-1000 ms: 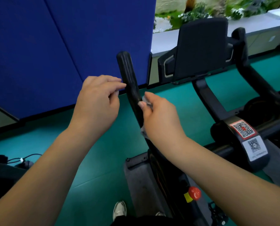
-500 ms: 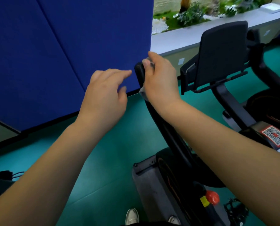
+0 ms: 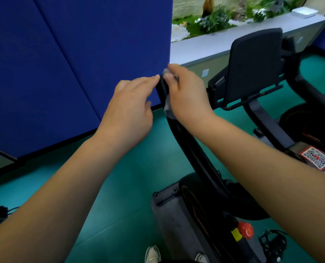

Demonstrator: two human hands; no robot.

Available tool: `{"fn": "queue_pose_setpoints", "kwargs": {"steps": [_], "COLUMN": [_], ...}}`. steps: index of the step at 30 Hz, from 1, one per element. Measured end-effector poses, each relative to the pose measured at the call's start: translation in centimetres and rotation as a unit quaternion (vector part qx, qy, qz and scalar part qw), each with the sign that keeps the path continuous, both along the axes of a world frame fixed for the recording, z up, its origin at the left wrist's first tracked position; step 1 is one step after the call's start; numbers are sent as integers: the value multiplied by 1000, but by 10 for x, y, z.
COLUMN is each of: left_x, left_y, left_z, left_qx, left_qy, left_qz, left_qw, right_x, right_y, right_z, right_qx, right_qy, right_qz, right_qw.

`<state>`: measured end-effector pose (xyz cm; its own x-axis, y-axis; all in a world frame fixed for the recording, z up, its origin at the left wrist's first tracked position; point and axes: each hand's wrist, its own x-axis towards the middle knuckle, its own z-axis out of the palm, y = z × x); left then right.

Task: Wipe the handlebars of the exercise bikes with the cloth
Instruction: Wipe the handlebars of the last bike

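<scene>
The black left handlebar [image 3: 184, 141] of the exercise bike rises from the frame toward the blue wall. My right hand [image 3: 188, 95] is wrapped over its top end and grips a small grey cloth [image 3: 168, 107] against the bar; cloth edges show below the palm and at the fingertips. My left hand [image 3: 131, 112] is beside the bar on its left, fingers loosely curled, fingertips touching the bar's top. The tip of the handlebar is hidden by my hands.
A black console panel [image 3: 254, 63] stands to the right, with the right handlebar [image 3: 298, 73] behind it. A QR-code sticker [image 3: 315, 157] sits on the frame. A red knob [image 3: 245, 229] and a pedal [image 3: 271, 243] are low down. A blue partition [image 3: 72, 63] stands close behind. My shoe [image 3: 153, 254] rests on the green floor.
My right hand slid the cloth up the handlebar from its middle to the top end. My left hand moved in to touch the bar's top. The view shifted left.
</scene>
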<state>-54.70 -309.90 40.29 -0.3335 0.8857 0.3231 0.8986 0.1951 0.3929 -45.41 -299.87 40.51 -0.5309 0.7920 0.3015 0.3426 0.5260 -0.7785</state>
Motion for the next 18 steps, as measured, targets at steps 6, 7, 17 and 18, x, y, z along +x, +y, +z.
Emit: {"fn": "queue_pose_setpoints", "kwargs": {"steps": [6,7,17,18], "left_x": [2,3,18,21], "left_y": [-1,-1,-15,-21], "left_z": [-4,-5,8,10], "left_qx": [14,19,72,77], "left_qy": [-21,-24,-109,-123], "left_qz": [8,9,-23,-40], "left_qw": [1000,1000,991,989], "right_x": [24,36,81,77], "right_y": [-4,-12,-26,-29], "right_z": [-16,-23,-14,-8], "right_qx": [10,13,46,10], "right_qy": [-63,-64,7,28], "right_qz": [11,15,84,86], "right_qw": [998,998,995,996]}}
